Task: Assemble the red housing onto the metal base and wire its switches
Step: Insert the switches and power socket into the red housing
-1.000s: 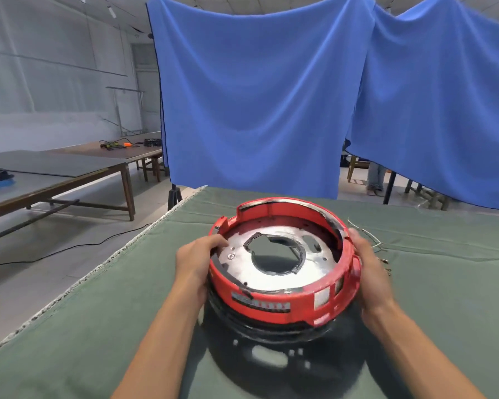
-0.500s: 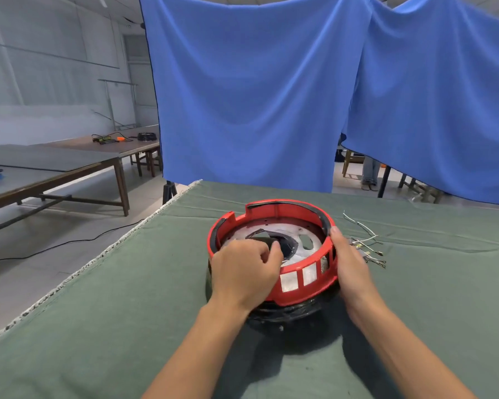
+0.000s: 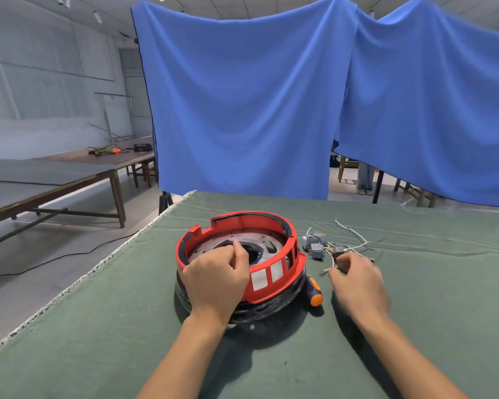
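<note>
Now the left hand (image 3: 216,279) is gripping the housing's (image 3: 244,256) near rim, fingers curled over it, while the right hand (image 3: 356,279) is pinching a switch (image 3: 341,264) beside the wires (image 3: 355,236).

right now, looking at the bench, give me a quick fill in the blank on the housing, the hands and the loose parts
1. The red housing sits on a table covered with ____ cloth.
2. The ____ hand rests on the housing's near rim.
3. The right hand reaches the grey switches and white ____ lying to the right of the housing.
4. The screwdriver beside the housing has a handle tipped in ____.

Missing words: green; left; wires; orange
</note>
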### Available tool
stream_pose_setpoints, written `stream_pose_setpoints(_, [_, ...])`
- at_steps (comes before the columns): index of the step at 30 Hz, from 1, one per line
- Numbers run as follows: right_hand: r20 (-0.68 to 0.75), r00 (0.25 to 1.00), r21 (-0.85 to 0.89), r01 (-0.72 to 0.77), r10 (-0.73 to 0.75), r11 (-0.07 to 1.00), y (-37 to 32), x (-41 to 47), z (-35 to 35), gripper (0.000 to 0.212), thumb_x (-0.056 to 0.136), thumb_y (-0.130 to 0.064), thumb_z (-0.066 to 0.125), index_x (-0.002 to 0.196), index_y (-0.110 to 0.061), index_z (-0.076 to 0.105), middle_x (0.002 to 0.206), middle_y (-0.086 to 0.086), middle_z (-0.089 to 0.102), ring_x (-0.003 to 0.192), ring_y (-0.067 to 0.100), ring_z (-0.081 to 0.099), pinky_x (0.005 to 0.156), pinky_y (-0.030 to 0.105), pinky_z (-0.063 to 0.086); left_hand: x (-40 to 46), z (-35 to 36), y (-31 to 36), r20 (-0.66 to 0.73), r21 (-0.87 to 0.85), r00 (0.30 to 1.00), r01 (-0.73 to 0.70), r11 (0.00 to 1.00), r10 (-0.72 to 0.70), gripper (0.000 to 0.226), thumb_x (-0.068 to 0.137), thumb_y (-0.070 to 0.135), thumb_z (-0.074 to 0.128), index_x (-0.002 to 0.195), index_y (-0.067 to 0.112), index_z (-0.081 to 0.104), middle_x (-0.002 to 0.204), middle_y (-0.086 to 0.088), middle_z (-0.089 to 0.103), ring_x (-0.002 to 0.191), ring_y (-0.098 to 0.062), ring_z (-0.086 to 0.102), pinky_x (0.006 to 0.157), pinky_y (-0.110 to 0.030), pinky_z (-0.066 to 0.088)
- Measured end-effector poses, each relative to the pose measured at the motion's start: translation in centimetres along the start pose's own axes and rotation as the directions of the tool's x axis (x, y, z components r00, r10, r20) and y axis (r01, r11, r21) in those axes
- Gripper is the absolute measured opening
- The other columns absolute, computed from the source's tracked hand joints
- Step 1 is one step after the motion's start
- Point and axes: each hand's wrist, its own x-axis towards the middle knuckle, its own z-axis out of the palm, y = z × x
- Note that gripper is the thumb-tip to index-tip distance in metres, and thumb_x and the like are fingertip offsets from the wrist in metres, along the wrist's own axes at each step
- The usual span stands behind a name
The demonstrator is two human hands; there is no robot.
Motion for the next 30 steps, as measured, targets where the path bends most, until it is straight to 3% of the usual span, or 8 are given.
stream_pose_setpoints(6, [-0.017,0.988,-0.099,-0.152,0.151,0.984,1.1,2.3,0.9,0.049,0.089,-0.038,0.057,0.127,-0.01,0.043,0.129,0.016,0.044,0.115,0.036,0.051,0.086,0.041,0.042,-0.1,1.4,0.5,0.041,-0.017,0.999,0.013,1.0,-0.013,0.047,0.085,0.023,0.052,0.04,0.01,0.047,0.036,-0.004,0.043,0.036,-0.025,0.041,0.038,-0.031,0.034])
stream_pose_setpoints(10, [-0.005,0.988,-0.179,-0.15,0.151,0.972,1.5,3.5,1.6,0.044,0.091,-0.044,0.055,0.121,-0.012,0.052,0.125,0.013,0.049,0.11,0.035,0.055,0.082,0.038,0.042,0.1,2.3,1.1,0.017,-0.012,1.0,-0.021,1.0,0.021,0.047,0.084,0.022,0.053,0.04,0.012,0.043,0.036,-0.003,0.041,0.035,-0.023,0.037,0.039,-0.026,0.028])
stream_pose_setpoints(12, [-0.02,0.989,-0.085,-0.145,0.144,0.986,1.8,3.7,1.6,0.037,0.088,-0.042,0.059,0.115,-0.017,0.056,0.121,0.01,0.052,0.104,0.034,0.057,0.078,0.037,0.04,0.2,2.5,1.1,-0.007,-0.018,0.999,-0.036,0.999,0.036,0.049,0.086,0.024,0.05,0.039,0.012,0.041,0.035,-0.003,0.038,0.034,-0.023,0.035,0.04,-0.025,0.024])
stream_pose_setpoints(16, [-0.036,0.999,0.324,-0.027,0.04,0.946,1.9,3.0,1.1,0.025,0.078,-0.02,0.072,0.1,-0.018,0.062,0.108,0.008,0.06,0.09,0.021,0.053,0.076,0.03,0.039,0.2,2.4,1.0,-0.036,-0.036,0.998,-0.049,0.998,0.048,0.052,0.086,0.03,0.041,0.037,0.011,0.04,0.033,-0.003,0.036,0.032,-0.023,0.035,0.042,-0.021,0.016])
stream_pose_setpoints(19, [-0.002,1.0,0.538,0.005,-0.005,0.843,0.7,1.1,0.4,0.032,0.072,-0.002,0.07,0.096,-0.018,0.059,0.098,0.001,0.062,0.085,0.025,0.062,0.078,0.046,0.053,0.1,2.1,0.9,-0.056,-0.061,0.996,-0.07,0.996,0.067,0.051,0.086,0.028,0.042,0.037,0.012,0.039,0.033,-0.001,0.035,0.032,-0.02,0.032,0.042,-0.018,0.015])
stream_pose_setpoints(22, [-0.011,0.998,0.614,0.06,-0.068,0.787,-0.2,-0.8,0.0,0.038,0.071,0.001,0.073,0.091,-0.025,0.052,0.091,-0.008,0.059,0.076,0.014,0.065,0.072,0.043,0.055,-0.1,1.5,0.5,-0.082,-0.078,0.995,-0.065,0.995,0.059,0.052,0.087,0.026,0.042,0.038,0.01,0.039,0.034,-0.003,0.035,0.032,-0.024,0.035,0.039,-0.024,0.021])
stream_pose_setpoints(26, [-0.046,0.987,0.658,0.148,-0.156,0.738,-0.6,-2.7,-0.3,0.04,0.072,-0.001,0.076,0.09,-0.027,0.052,0.094,-0.011,0.063,0.072,-0.007,0.063,0.062,0.011,0.048,-0.2,0.3,0.2,-0.145,-0.091,0.988,-0.055,0.994,0.041,0.05,0.087,0.025,0.043,0.039,0.014,0.032,0.035,-0.002,0.027,0.033,-0.023,0.028,0.045,-0.019,0.012])
stream_pose_setpoints(30, [-0.023,0.98,0.675,0.16,-0.196,0.72,-0.8,-3.5,-0.5,0.039,0.074,0.0,0.075,0.092,-0.028,0.053,0.097,-0.007,0.068,0.082,0.006,0.069,0.071,0.023,0.053,-0.2,-0.8,-0.3,-0.182,-0.094,0.983,-0.033,0.995,0.015,0.046,0.087,0.026,0.043,0.046,0.021,0.023,0.041,0.007,0.017,0.037,-0.018,0.02,0.046,-0.018,0.008])
